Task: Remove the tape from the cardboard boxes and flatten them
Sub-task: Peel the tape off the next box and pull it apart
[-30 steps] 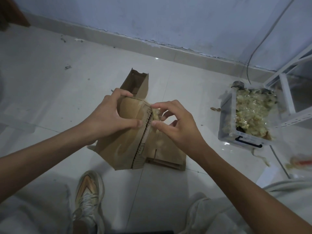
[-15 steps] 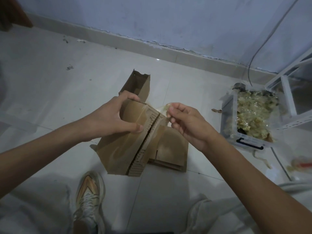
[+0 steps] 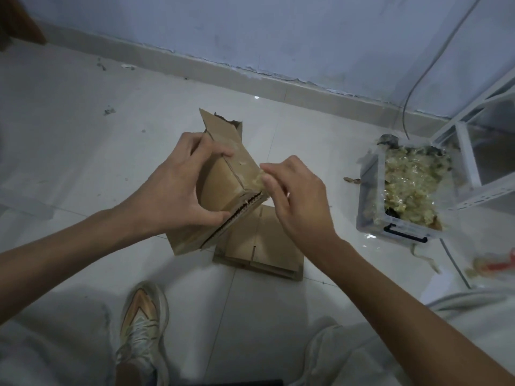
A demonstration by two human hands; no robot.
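Left hand (image 3: pixel 178 190) grips cardboard box (image 3: pixel 223 185); right hand (image 3: pixel 295 196) apparently pinches tape (image 3: pixel 257 179).

The cardboard box (image 3: pixel 223 188) is matt brown corrugated board, its cut edge showing the fluted layers, with a glossy clear tape (image 3: pixel 255 181) remnant wrinkled at one corner. The flattened cardboard (image 3: pixel 264 246) on the floor has the same dull paper finish. The floor tiles (image 3: pixel 83 140) are pale, smooth and faintly glossy. The plastic bin (image 3: pixel 370 196) is translucent with a black handle, and holds crumpled shiny tape scraps (image 3: pixel 409 188). The shelf frame (image 3: pixel 471 160) looks like white painted metal. The sneaker (image 3: pixel 143 324) has a woven cloth-like upper.
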